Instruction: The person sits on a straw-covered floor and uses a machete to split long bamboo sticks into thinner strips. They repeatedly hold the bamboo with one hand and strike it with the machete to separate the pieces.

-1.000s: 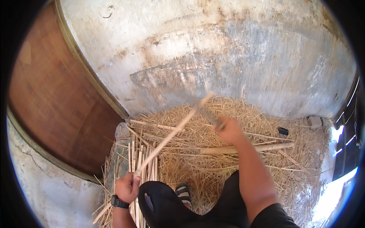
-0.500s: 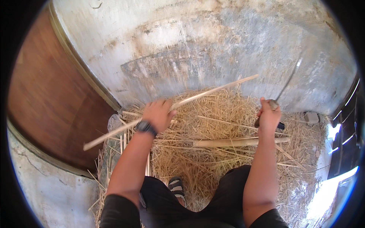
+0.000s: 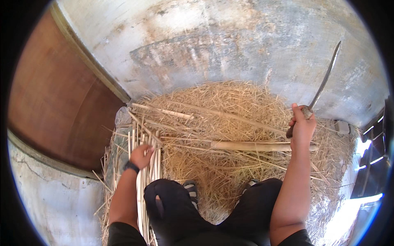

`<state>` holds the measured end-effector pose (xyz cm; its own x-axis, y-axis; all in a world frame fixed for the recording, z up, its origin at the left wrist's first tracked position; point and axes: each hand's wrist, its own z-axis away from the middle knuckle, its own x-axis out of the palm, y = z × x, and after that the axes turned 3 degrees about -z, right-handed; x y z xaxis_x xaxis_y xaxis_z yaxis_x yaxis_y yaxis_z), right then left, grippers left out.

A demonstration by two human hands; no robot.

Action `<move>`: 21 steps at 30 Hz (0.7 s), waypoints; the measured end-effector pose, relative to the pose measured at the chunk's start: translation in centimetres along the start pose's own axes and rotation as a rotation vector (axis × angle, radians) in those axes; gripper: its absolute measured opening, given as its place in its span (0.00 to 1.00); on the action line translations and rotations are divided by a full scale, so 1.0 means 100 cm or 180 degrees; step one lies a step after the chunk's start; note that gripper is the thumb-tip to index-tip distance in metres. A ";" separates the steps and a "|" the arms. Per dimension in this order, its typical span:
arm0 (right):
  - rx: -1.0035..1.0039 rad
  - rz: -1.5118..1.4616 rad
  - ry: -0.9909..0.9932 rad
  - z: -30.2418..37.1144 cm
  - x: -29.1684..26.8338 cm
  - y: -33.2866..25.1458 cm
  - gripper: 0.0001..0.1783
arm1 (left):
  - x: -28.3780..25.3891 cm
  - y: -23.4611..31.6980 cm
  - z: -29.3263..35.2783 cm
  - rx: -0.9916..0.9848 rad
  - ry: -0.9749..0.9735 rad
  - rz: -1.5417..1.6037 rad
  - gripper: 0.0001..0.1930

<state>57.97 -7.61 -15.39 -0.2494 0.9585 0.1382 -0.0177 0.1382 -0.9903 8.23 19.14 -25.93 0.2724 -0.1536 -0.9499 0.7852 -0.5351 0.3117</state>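
Knife handle (image 3: 306, 111) partly covered by right hand (image 3: 303, 123), frame right. Pale strips (image 3: 141, 192), lower left, partly behind left hand (image 3: 140, 156).

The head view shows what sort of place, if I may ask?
Probably a rough work corner in a shed or old building, going by the stained, weathered wall, the loose straw underfoot and the pale sticks.

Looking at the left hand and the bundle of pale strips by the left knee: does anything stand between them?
Nothing visible does: the left hand is right over the pale strips, though whether it touches them cannot be told. A loose stick slants by their far ends, beyond the hand.
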 end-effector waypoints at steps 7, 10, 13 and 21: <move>0.0304 -0.0361 -0.0406 0.010 0.029 0.018 0.12 | 0.145 -0.259 0.292 -0.2362 -0.1166 -0.1013 0.35; -0.0021 -0.0026 -0.0101 0.007 0.005 0.014 0.12 | 0.223 -0.172 0.257 -0.3563 -0.0827 0.0626 0.27; 0.0301 -0.0079 -0.0611 0.020 0.031 0.025 0.11 | 0.237 -0.209 0.305 -0.3142 -0.0640 0.0339 0.27; 0.0806 0.3018 -0.3730 0.028 0.089 0.136 0.29 | 0.251 -0.209 0.297 -0.3270 -0.0588 0.0296 0.33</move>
<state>52.82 2.13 -27.64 -0.8629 -0.0810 -0.4989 0.4549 -0.5548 -0.6966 -17.89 1.81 -57.08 0.3345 -0.3288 -0.8832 0.8837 0.4351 0.1728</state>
